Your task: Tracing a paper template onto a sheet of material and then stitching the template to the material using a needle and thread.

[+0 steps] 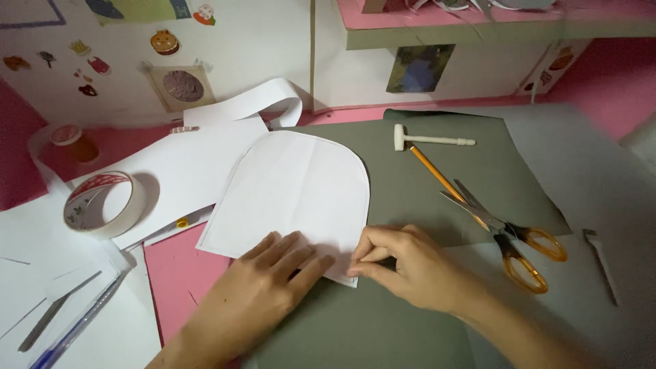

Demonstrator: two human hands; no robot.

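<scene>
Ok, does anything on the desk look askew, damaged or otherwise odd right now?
Nothing looks damaged or spilled. The white arch-shaped paper lies slightly tilted on the grey sheet, held flat by the left hand while the right hand pinches its lower corner. The scissors lie open beside a pencil.

- The left hand [263,277] pressed flat on a white arch-shaped paper [294,188].
- The right hand [403,263] pinched its lower corner over grey card [410,184].
- Orange-handled scissors [509,239] and a pencil [437,174] lay nearby; a tape roll [102,203] sat left.
</scene>
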